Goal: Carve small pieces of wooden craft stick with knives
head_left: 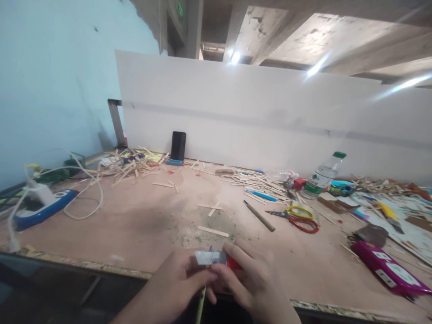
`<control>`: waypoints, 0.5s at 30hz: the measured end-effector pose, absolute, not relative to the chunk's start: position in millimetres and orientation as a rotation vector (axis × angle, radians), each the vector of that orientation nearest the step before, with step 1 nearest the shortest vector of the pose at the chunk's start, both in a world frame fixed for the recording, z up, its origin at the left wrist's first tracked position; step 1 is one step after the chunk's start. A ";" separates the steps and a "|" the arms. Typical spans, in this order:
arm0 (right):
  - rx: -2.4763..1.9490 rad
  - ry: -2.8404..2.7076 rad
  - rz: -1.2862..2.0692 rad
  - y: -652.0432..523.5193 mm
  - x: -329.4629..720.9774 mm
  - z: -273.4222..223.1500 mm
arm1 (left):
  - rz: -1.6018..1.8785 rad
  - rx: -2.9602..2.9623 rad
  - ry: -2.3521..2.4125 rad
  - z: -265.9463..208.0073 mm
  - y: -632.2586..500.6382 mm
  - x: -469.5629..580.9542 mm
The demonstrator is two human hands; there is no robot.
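Observation:
At the table's front edge my two hands are close together. My right hand (251, 274) is closed around a utility knife with a red handle (233, 263); its wide silver blade (203, 258) points left, over the fingers of my left hand. My left hand (178, 281) is closed on a thin yellow-green stick (201, 306), which slants down below the table edge. Where the blade meets the stick is hidden by my fingers. Just beyond the hands lies a flat wooden craft stick (213, 231), with two crossed craft sticks (209, 207) behind it.
To the right lie scissors (297, 217), a brown rod (259, 216), a blue pen (261, 195), a water bottle (322, 177) and a purple case (388, 267). Piled sticks line the back, where a phone (178, 145) stands. A power strip (43, 211) with cables is at left.

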State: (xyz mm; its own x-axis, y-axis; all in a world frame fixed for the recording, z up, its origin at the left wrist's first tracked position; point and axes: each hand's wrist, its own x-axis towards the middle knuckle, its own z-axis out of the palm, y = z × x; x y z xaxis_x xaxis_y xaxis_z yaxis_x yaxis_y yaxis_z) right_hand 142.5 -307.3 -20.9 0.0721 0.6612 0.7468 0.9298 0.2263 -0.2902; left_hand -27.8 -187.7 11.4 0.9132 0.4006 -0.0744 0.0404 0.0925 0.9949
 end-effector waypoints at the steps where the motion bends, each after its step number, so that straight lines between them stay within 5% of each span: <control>1: -1.504 -1.661 -0.401 -307.1 143.0 -21.2 | 0.277 1.471 0.367 11.2 -187.3 -27.7; 15: -1.519 -1.632 -0.480 -307.3 143.7 -24.7 | 0.219 1.549 0.344 12.7 -183.4 -29.9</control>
